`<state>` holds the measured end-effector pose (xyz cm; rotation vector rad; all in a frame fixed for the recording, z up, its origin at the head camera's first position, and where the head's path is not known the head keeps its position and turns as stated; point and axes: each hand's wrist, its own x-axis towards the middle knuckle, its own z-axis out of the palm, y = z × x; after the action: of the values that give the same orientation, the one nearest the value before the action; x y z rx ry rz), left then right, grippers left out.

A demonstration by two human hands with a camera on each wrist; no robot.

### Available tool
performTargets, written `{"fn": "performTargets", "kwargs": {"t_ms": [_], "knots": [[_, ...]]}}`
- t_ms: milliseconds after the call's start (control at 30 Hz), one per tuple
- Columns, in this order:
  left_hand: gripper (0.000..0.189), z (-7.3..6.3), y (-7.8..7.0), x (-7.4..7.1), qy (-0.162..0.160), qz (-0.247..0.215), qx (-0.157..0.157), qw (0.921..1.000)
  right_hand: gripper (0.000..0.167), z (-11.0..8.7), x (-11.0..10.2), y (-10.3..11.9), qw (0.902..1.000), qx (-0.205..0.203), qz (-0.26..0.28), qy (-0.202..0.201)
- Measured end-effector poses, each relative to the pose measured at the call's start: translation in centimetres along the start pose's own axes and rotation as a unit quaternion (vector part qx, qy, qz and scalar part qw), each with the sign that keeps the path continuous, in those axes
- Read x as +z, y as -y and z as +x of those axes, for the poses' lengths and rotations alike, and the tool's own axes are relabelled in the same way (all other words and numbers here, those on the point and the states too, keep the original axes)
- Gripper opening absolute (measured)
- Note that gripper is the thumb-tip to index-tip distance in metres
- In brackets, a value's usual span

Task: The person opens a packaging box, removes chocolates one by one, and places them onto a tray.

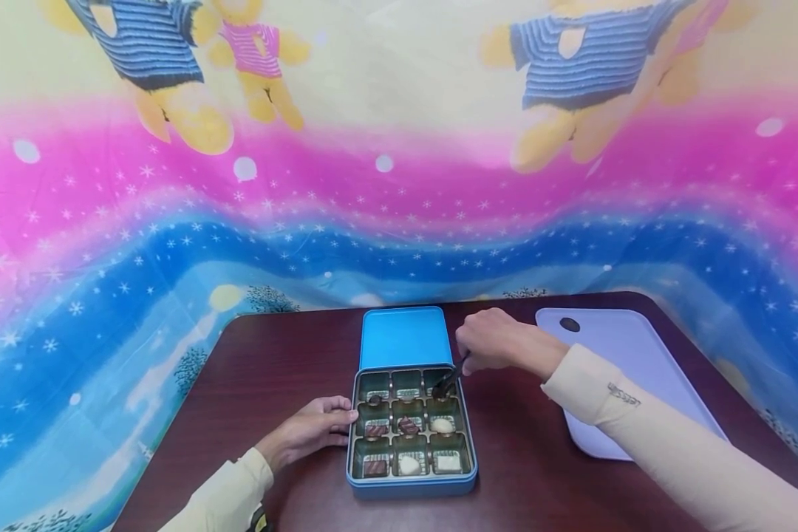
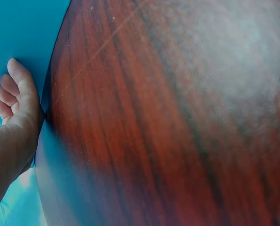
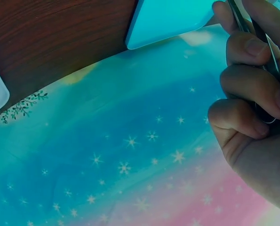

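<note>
A blue tin [image 1: 412, 488] with a divided insert lies in front of me, holding brown and white chocolates [image 1: 408, 464] in several compartments. My right hand [image 1: 495, 340] grips dark tongs [image 1: 447, 383] above the tin's back right compartment. Whether the tips hold a chocolate there, I cannot tell. The right wrist view shows fingers curled round both arms of the tongs [image 3: 260, 33]. Against the tin's left side rests my left hand [image 1: 315, 428], its fingers near the rim; in the left wrist view this hand [image 2: 20, 99] lies along a blue surface.
The tin's light blue lid [image 1: 404, 336] stretches out behind it. To the right, a pale lilac tray [image 1: 612, 369] bears one dark oval chocolate [image 1: 570, 324] near its far left corner; my right forearm passes over the tray. A printed cloth [image 1: 386, 222] hangs behind the dark wooden table [image 1: 273, 362].
</note>
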<state>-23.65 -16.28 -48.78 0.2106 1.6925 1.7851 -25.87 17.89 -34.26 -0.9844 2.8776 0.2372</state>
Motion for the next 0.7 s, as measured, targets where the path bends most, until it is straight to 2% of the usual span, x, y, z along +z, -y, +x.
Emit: {"fn": "performTargets", "kwargs": {"t_ms": [700], "knots": [[0.013,-0.2,0.0,0.1,0.004,-0.002,0.003,1.0,0.012,-1.5,0.8,-2.1,0.997,-0.007,0.073,-0.024]]}}
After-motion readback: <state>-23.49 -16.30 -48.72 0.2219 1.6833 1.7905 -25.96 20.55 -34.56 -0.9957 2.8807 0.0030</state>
